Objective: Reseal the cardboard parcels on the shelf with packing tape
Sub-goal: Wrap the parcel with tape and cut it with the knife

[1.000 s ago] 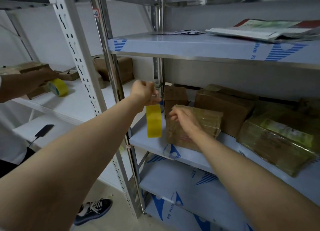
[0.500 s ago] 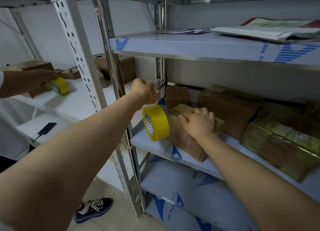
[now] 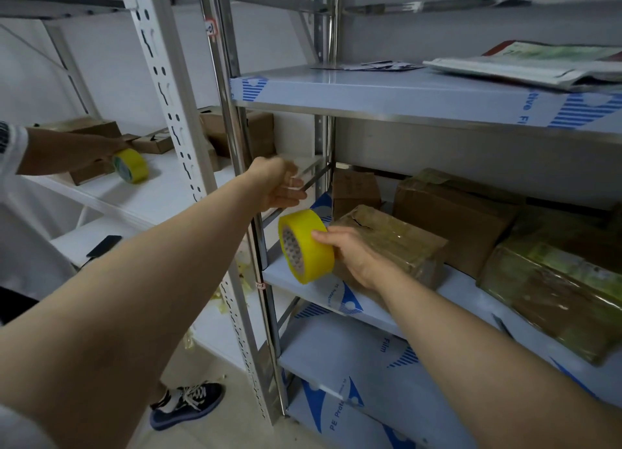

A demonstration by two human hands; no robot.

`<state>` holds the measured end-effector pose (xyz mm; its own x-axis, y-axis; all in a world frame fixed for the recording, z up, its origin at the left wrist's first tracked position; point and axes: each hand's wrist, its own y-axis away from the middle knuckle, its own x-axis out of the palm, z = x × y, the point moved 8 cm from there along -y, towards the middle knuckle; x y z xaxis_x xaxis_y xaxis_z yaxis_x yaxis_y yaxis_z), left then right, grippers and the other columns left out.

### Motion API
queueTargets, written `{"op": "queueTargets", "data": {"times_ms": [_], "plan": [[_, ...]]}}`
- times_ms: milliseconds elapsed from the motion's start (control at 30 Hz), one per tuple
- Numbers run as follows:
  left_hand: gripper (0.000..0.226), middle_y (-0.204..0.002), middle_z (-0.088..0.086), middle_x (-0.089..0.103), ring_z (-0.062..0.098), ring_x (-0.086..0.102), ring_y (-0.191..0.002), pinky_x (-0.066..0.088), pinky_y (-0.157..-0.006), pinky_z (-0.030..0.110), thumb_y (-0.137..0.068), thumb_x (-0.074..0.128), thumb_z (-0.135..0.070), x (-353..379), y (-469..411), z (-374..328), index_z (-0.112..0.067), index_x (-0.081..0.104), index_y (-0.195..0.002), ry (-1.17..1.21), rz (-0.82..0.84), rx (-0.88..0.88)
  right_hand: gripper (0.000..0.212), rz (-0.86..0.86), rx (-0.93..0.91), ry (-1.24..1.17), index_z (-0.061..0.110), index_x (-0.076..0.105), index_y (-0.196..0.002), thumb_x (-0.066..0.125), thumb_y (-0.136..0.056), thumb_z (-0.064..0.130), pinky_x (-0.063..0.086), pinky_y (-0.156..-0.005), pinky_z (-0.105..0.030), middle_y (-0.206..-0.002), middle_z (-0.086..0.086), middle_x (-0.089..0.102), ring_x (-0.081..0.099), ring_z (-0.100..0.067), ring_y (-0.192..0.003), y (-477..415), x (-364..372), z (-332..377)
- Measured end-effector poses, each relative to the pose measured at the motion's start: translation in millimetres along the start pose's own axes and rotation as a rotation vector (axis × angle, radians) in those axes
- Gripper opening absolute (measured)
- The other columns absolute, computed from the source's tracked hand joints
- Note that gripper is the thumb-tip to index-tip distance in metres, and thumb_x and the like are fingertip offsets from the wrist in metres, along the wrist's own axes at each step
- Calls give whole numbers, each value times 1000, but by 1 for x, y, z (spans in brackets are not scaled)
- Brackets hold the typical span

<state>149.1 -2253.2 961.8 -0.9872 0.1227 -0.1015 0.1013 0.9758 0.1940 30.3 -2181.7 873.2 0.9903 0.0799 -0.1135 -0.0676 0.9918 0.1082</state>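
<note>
The tape roll [image 3: 305,246] is a wide band of glossy, translucent yellow tape wound on a core whose inside shows a dotted print. It stands on edge and slightly tilted, with its open core facing left and toward the camera, so its axis runs roughly left to right along the shelf [image 3: 303,288] front. It is held at the left end of the middle shelf board, just beside the steel upright [image 3: 266,263] and in front of the left end of a parcel [image 3: 400,243]. The right hand [image 3: 356,255] grips the roll from its right side, its fingers [image 3: 319,235] curled onto the yellow band. The left hand [image 3: 277,187] is raised above the roll and apart from it; it is blurred, and I cannot tell whether its fingers [image 3: 298,183] pinch anything. The parcel is a brown cardboard block, creased and torn at its near top corner, with shiny clear tape over it. Behind it stand a small carton [image 3: 353,189] and a larger taped box [image 3: 451,219], both matte brown. At the far left another person's hand [image 3: 84,150] holds a second yellow roll [image 3: 131,165].
</note>
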Motion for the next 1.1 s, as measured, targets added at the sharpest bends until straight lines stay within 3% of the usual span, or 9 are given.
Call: {"op": "queueTargets", "data": {"times_ms": [133,267,367,467,600,700,833,1000,1100], "plan": [[24,-80,15,61,26,67,-63,58,-53,35,-101,41,-6,-10,-7,21,1,35,-123,31,-96,-35,23,-54,4,-83,11,63,-85,58,-93,32,47,-75,-31,-86,-6,64,60,-20,-80,8,-8,9],[25,-78,13,63,20,65,-56,57,-71,35,-97,45,-3,-12,-15,34,0,41,-121,32,-178,-50,34,-108,27,-33,7,63,-99,58,-92,40,48,-66,-27,-86,-5,64,61,-17,-77,18,-15,15],[34,-81,19,66,19,66,-51,58,-68,38,-95,53,-3,-11,-23,31,4,42,-126,64,-193,-14,37,-101,58,15,11,65,-90,62,-87,48,52,-72,-29,-81,-6,66,63,-19,-73,31,-24,12],[33,-75,18,64,16,64,-42,58,-64,37,-93,55,-3,-6,-29,32,6,45,-124,71,-205,-5,45,-62,86,-2,11,67,-100,78,-71,43,54,-85,-39,-98,-11,70,67,-26,-88,43,-35,6],[11,-71,13,60,17,62,-55,50,-61,30,-95,53,-3,10,-30,41,-4,42,-95,66,-198,-22,42,-21,103,-3,9,68,-94,76,-59,32,50,-79,-36,-93,-14,68,63,-25,-82,56,-56,5],[20,-74,12,62,17,61,-58,51,-59,29,-95,54,-6,19,-33,41,-6,39,-109,90,-211,-1,38,-3,173,-72,5,65,-101,69,-75,33,54,-81,-40,-91,-19,67,64,-28,-77,71,-70,4],[11,-81,11,59,15,57,-60,48,-45,21,-97,46,-2,40,-32,40,-4,47,-107,129,-146,-23,46,-25,195,-44,5,63,-97,69,-73,43,57,-58,-32,-72,-18,67,64,-23,-57,93,-90,9],[46,-103,19,67,17,64,-61,51,-40,23,-95,49,-2,52,-36,41,-1,32,-138,145,-186,-17,44,-15,239,8,9,65,-102,71,-63,28,51,-92,-48,-92,-16,72,67,-30,-82,113,-112,8],[45,-98,18,65,17,63,-63,55,-55,31,-95,49,-2,64,-33,41,0,32,-136,163,-176,-6,41,-7,266,-32,6,65,-101,67,-69,31,55,-82,-41,-83,-17,71,68,-26,-71,123,-114,9]]}}
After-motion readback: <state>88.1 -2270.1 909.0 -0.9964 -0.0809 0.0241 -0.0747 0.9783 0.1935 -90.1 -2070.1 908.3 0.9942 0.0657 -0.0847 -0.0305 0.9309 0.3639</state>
